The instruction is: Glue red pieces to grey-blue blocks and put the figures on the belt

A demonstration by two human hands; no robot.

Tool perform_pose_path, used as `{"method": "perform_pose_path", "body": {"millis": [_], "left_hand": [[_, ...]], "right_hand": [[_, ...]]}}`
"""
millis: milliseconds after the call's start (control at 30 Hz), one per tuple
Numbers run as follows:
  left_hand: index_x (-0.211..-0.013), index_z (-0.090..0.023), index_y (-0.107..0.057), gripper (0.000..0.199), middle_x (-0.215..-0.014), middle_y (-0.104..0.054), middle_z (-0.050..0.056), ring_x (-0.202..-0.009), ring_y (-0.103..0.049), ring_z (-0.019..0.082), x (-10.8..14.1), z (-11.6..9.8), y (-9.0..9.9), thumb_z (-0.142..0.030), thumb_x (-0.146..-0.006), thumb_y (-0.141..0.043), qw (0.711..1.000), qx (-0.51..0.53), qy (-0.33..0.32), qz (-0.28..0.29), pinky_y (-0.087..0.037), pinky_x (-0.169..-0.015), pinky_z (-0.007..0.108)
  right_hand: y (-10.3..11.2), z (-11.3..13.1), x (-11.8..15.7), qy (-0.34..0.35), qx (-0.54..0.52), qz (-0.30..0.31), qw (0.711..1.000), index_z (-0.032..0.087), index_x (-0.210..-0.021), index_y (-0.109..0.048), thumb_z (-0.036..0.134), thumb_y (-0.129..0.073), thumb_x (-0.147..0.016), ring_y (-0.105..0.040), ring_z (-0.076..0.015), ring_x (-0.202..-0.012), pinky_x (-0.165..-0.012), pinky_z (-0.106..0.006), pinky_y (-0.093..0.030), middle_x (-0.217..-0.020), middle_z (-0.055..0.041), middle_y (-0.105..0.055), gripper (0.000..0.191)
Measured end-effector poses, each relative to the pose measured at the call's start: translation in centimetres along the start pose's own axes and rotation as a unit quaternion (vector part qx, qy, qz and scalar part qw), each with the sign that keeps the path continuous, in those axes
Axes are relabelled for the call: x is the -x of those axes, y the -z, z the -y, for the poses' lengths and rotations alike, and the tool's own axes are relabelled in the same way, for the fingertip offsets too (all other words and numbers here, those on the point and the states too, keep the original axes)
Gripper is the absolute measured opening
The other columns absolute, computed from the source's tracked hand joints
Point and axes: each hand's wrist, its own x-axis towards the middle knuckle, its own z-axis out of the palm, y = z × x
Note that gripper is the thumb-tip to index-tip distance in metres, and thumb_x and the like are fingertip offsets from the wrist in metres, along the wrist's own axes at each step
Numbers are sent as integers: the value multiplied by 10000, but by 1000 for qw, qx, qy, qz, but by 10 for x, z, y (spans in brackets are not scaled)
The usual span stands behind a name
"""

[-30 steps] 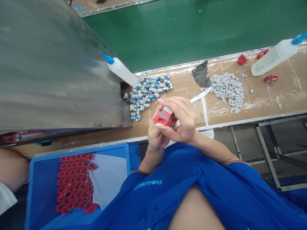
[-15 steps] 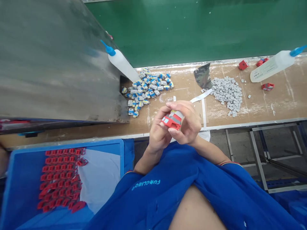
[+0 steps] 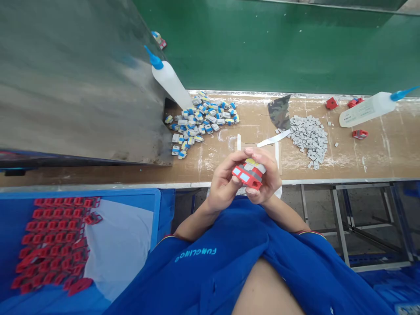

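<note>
Both hands are held together just off the bench's near edge. Between them is a small red plastic housing with grey, yellow and pale blue inserts. My left hand cups it from the left, and my right hand pinches it from the right, fingertips over its top. The fingers hide part of the housing. Beyond the hands lie a heap of grey-and-blue connector blocks and a heap of small grey pieces, neither touched. A white paper strip is the closest loose item.
A tan workbench carries white glue bottles with blue nozzles, and a camouflage cloth. A grey metal panel stands left, a green belt runs behind, and a blue tray holds rows of red parts.
My hands have turned the red housing, so its blue and yellow parts now face up. The hands have moved slightly right, and the whole scene has shifted as my head moved.
</note>
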Motion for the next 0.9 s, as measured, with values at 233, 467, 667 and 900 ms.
{"method": "perform_pose_path", "body": {"millis": [233,467,667,900], "left_hand": [[-1220,-211,-808,596,-1093,-754,111,-935,-721,234,-9,0,11,-685,-858,-816,1000,-19,6,-17,-600,-864,345],[-1304,-235,-789,532,-1213,-775,117,-974,-730,218,-8,4,18,-596,-913,-806,998,-54,-12,-5,-602,-867,315],[-1289,-201,-772,564,-1212,-797,135,-999,-771,236,-29,3,40,-592,-888,-839,996,-68,60,-3,-612,-853,312],[-998,-182,-739,483,-992,-774,91,-930,-667,227,-227,74,55,-553,-769,-946,974,-202,87,-62,-557,-931,439]], "right_hand": [[11,-6,-3,2,-13,51,999,244,-1519,-546,694,-548,-970,-756,-332,-1197,-964,-525,-660,-1336,-144,-758,710],[15,-7,-9,-18,-32,94,995,224,-1574,-521,620,-532,-1026,-739,-313,-1262,-1034,-512,-643,-1383,-149,-756,676],[49,-2,-24,-79,-11,185,979,237,-1712,-304,519,-621,-1036,-671,-316,-1409,-1041,-502,-657,-1622,-191,-599,798],[136,-80,46,-344,159,33,925,176,-1484,-614,422,-621,-1031,-812,-242,-1015,-888,-435,-694,-1276,-190,-786,515]]}}
